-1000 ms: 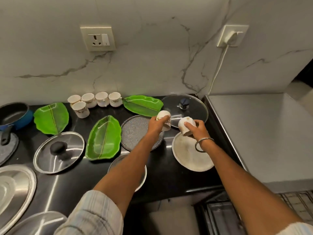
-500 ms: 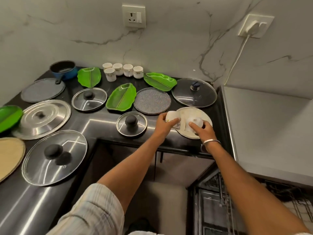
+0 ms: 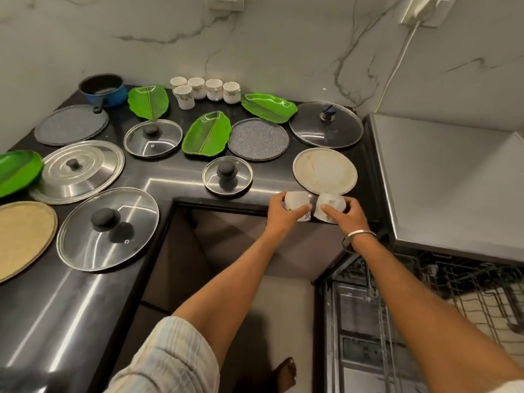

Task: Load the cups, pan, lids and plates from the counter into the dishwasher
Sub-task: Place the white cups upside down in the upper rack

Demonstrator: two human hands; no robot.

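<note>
**A:** What does each grip have?

**B:** The left hand (image 3: 286,214) has its fingers and thumb curled round a white cup (image 3: 297,204), tipped on its side. The right hand (image 3: 344,215) holds a second white cup (image 3: 329,207) the same way, thumb over the top. The two cups sit side by side, nearly touching, over the front edge of the black counter (image 3: 170,182). A metal bangle (image 3: 358,236) circles the right wrist.

**A:** What lies nearest the grips?

**B:** Below and to the right of the right hand, the dishwasher (image 3: 425,307) stands open with its wire rack (image 3: 482,296) pulled out. Just beyond both hands lies a round cream plate (image 3: 324,171). Left of the left hand, close by, is a small glass lid (image 3: 226,175) with a black knob.

**A:** And farther off?

**B:** Past the cream plate, a large glass lid (image 3: 326,124) with a dark blue knob. Beyond the small lid, a grey speckled plate (image 3: 258,139) and a green leaf-shaped plate (image 3: 205,134) side by side. Another leaf plate (image 3: 269,107) lies behind those.

**A:** Any more cups?

**B:** Five small patterned cups (image 3: 205,90) stand upright near the wall, well beyond the left hand. Far to the left of them is a blue pan (image 3: 103,90), with a third leaf plate (image 3: 147,102) between.

**A:** And the left side?

**B:** Well to the left of the left hand: a steel lid (image 3: 78,170), two more glass lids (image 3: 153,137) (image 3: 107,228), a grey plate (image 3: 72,124), a tan plate (image 3: 22,236) and a green plate (image 3: 17,171) at the edge of view.
</note>
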